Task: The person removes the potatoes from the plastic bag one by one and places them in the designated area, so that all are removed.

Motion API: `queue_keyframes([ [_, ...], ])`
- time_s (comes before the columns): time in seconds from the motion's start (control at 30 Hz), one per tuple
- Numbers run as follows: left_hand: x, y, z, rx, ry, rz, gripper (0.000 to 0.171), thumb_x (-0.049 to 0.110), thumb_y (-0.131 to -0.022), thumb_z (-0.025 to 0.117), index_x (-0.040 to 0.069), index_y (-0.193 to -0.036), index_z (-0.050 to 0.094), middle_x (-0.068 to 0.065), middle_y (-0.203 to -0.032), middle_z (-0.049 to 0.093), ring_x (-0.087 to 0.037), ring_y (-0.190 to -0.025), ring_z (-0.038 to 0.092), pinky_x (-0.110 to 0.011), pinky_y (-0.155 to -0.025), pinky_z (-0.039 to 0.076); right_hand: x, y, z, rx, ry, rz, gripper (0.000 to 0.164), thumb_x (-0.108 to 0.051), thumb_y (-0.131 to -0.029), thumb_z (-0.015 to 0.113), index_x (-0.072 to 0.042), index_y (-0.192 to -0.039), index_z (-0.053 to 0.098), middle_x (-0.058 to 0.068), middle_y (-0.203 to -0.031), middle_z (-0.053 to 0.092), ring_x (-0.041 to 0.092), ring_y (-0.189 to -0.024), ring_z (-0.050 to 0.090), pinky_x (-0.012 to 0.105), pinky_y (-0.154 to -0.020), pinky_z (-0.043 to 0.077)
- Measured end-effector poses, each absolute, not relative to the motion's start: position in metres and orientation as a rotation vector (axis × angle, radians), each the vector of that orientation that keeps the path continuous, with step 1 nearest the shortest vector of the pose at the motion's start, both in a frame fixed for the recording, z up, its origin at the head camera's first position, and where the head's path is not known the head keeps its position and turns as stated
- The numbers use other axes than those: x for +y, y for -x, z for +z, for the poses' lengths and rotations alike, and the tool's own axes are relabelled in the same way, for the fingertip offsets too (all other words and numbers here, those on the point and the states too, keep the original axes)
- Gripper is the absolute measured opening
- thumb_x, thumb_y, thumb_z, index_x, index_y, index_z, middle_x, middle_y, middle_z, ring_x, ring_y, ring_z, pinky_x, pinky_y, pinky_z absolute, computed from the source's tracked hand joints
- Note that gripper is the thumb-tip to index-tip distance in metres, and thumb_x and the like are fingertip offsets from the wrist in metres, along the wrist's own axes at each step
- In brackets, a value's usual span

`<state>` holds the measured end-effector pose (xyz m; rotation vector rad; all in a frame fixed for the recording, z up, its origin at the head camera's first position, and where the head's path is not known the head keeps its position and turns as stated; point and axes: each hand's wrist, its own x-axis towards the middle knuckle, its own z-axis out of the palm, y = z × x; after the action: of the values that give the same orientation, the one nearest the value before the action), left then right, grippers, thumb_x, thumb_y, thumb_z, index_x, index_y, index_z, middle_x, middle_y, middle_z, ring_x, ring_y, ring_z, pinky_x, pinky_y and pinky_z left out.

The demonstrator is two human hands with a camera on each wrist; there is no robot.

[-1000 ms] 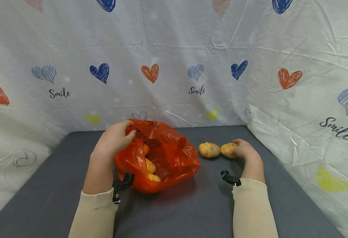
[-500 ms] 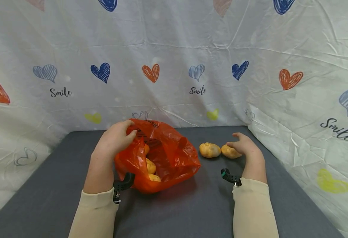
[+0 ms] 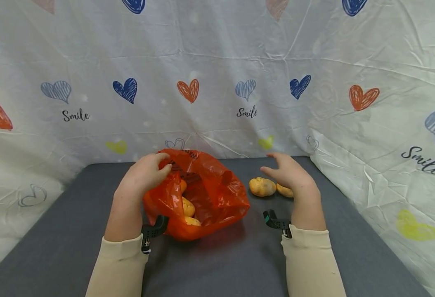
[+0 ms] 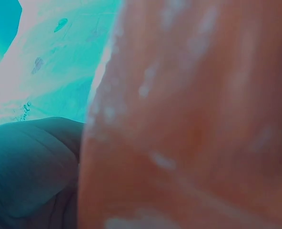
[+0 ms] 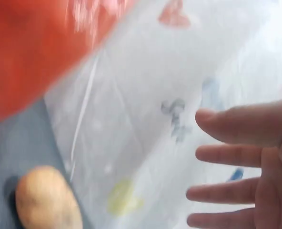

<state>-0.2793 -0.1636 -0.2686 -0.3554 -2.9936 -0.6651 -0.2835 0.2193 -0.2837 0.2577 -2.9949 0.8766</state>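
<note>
In the head view my left hand [image 3: 145, 175] pinches the upper left rim of a red plastic bag [image 3: 223, 194] between thumb and fingers. The bag's mouth gapes toward me, with several potatoes [image 3: 188, 207] inside. A blurred reddish surface fills most of the left wrist view. My right hand [image 3: 291, 173] hovers above the table with fingers spread, holding nothing. Just below it lies a potato [image 3: 262, 187], also seen at the lower left of the right wrist view. Another potato [image 3: 285, 190] beside it is partly hidden by the right hand.
The dark grey tabletop [image 3: 217, 268] carries the bag and the loose potatoes. A white cloth backdrop [image 3: 217, 49] printed with hearts and "Smile" hangs behind the table and along its sides. Small black devices sit on both wrists.
My right hand has let go of the right-hand potato, lifted and moved left over the other one. The left hand and the bag have stayed in place.
</note>
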Motion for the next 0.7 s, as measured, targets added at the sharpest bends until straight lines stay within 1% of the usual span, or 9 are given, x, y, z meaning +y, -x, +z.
queue_keyframes([
  [0.2, -0.164, 0.280, -0.271, -3.041, 0.368, -0.615, 0.043, 0.028, -0.106, 0.053, 0.003, -0.140, 0.059, -0.022, -0.137, 0.059, -0.042, -0.123, 0.055, -0.062, -0.105, 0.040, 0.170, 0.269, -0.276, -2.916, -0.579, 0.815, 0.058, -0.033, -0.102, 0.064, -0.008, -0.152, 0.047, 0.015, -0.156, 0.043, 0.034, -0.144, 0.038, 0.054, -0.115, 0.031],
  [0.33, -0.163, 0.281, -0.272, -3.075, 0.367, -0.599, 0.045, 0.031, -0.106, 0.053, 0.002, -0.140, 0.058, -0.022, -0.135, 0.061, -0.042, -0.121, 0.056, -0.061, -0.104, 0.041, 0.138, 0.264, -0.281, -2.859, -0.800, 0.743, 0.053, -0.030, -0.101, 0.067, -0.008, -0.147, 0.054, 0.012, -0.148, 0.052, 0.029, -0.137, 0.048, 0.047, -0.113, 0.037],
  [0.4, -0.162, 0.281, -0.272, -3.076, 0.368, -0.591, 0.044, 0.032, -0.106, 0.053, 0.002, -0.138, 0.060, -0.021, -0.130, 0.063, -0.040, -0.116, 0.058, -0.060, -0.102, 0.044, 0.125, 0.262, -0.284, -2.839, -0.871, 0.702, 0.050, -0.028, -0.100, 0.068, -0.009, -0.145, 0.057, 0.009, -0.143, 0.055, 0.025, -0.132, 0.052, 0.044, -0.110, 0.041],
  [0.47, -0.162, 0.281, -0.272, -3.086, 0.363, -0.593, 0.038, 0.033, -0.106, 0.054, 0.003, -0.126, 0.066, -0.018, -0.113, 0.067, -0.036, -0.102, 0.061, -0.055, -0.093, 0.049, 0.114, 0.261, -0.288, -2.792, -0.927, 0.654, 0.045, -0.026, -0.100, 0.069, -0.010, -0.141, 0.060, 0.006, -0.139, 0.058, 0.022, -0.126, 0.056, 0.041, -0.107, 0.044],
  [0.5, -0.162, 0.280, -0.272, -3.094, 0.360, -0.594, 0.035, 0.033, -0.106, 0.054, 0.003, -0.118, 0.068, -0.016, -0.102, 0.066, -0.033, -0.094, 0.061, -0.051, -0.087, 0.050, 0.110, 0.260, -0.289, -2.758, -0.951, 0.640, 0.042, -0.025, -0.100, 0.069, -0.010, -0.139, 0.062, 0.005, -0.136, 0.059, 0.021, -0.123, 0.057, 0.039, -0.105, 0.045],
  [0.57, -0.162, 0.280, -0.271, -3.114, 0.351, -0.599, 0.032, 0.034, -0.105, 0.055, 0.006, -0.106, 0.070, -0.010, -0.085, 0.060, -0.028, -0.080, 0.058, -0.044, -0.075, 0.047, 0.102, 0.259, -0.291, -2.676, -0.994, 0.634, 0.037, -0.022, -0.099, 0.070, -0.012, -0.134, 0.065, 0.002, -0.131, 0.061, 0.017, -0.118, 0.059, 0.036, -0.101, 0.048],
  [0.63, -0.162, 0.279, -0.270, -3.133, 0.340, -0.608, 0.032, 0.034, -0.105, 0.055, 0.007, -0.096, 0.069, -0.008, -0.074, 0.052, -0.025, -0.072, 0.053, -0.040, -0.069, 0.042, 0.095, 0.259, -0.293, -2.590, -1.047, 0.642, 0.031, -0.018, -0.098, 0.070, -0.013, -0.129, 0.068, -0.001, -0.125, 0.063, 0.014, -0.112, 0.061, 0.033, -0.097, 0.049],
  [0.7, -0.161, 0.279, -0.269, -3.139, 0.342, -0.601, 0.031, 0.034, -0.106, 0.055, 0.008, -0.097, 0.069, -0.006, -0.074, 0.052, -0.024, -0.071, 0.053, -0.039, -0.068, 0.042, 0.089, 0.259, -0.296, -2.552, -1.096, 0.658, 0.028, -0.016, -0.098, 0.070, -0.013, -0.126, 0.069, -0.003, -0.121, 0.064, 0.013, -0.109, 0.061, 0.030, -0.094, 0.050],
])
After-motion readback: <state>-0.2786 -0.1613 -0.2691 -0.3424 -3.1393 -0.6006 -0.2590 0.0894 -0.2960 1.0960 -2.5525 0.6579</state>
